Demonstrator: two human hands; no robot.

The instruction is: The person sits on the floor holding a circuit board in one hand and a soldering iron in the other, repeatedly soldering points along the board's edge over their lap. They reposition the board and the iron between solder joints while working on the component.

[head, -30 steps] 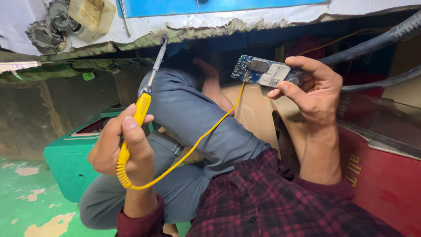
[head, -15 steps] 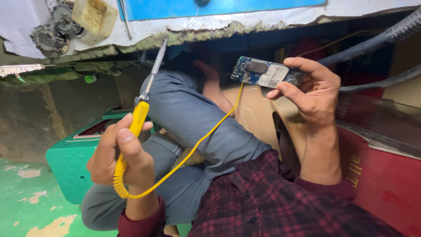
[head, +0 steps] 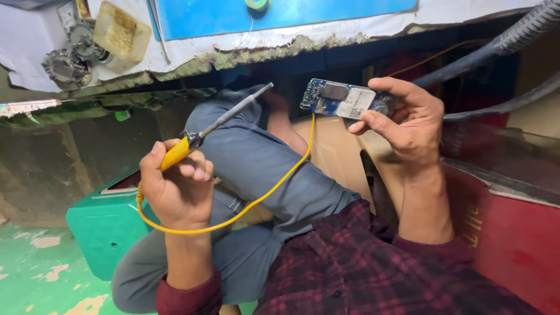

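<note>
Right hand is pinching a small blue board; left hand is gripping a yellow-handled iron, tip just left, apart.

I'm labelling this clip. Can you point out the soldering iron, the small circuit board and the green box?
soldering iron (head: 233,116), head view, on its grey metal shaft.
circuit board (head: 344,100), head view, on the pale patch at its middle.
green box (head: 105,224), head view, on its near side wall.

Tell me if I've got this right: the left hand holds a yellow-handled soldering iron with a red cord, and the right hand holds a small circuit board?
Nearly. In the head view the soldering iron in the left hand has a yellow cord, not red. The right hand does hold the circuit board.
</note>
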